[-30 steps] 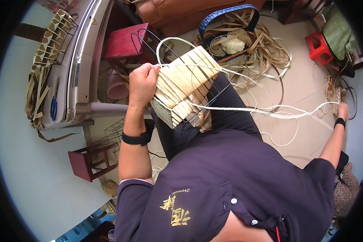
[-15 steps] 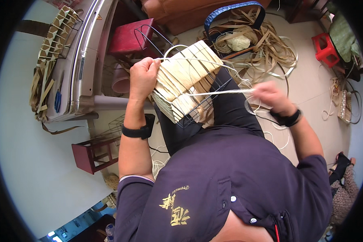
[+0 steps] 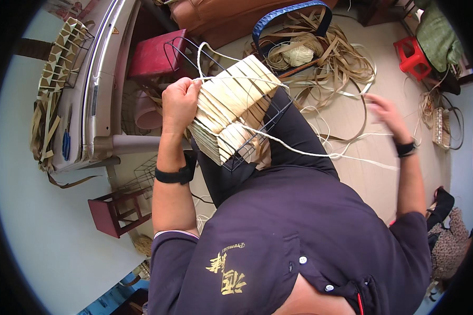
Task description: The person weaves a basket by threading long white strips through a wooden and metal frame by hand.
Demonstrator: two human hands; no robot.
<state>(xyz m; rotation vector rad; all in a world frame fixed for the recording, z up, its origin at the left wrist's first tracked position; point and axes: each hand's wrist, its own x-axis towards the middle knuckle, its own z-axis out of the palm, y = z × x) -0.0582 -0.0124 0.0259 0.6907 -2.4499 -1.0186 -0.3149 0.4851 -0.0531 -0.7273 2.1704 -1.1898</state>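
In the upper middle of the frame, a partly wrapped wire-frame basket point(image 3: 235, 100) is supported on dark-trousered thighs point(image 3: 312, 137). Its left edge is gripped by the closed left hand point(image 3: 178, 107), with a length of white cord point(image 3: 294, 151) stretched from the basket toward the right. The right hand point(image 3: 388, 116), right of centre, is blurred; its fingers are seen partly extended, but whether any cord is held cannot be told. Loose tan strips point(image 3: 347, 65) are heaped at upper right of centre, and blue-handled scissors point(image 3: 66, 144) are seen at far left.
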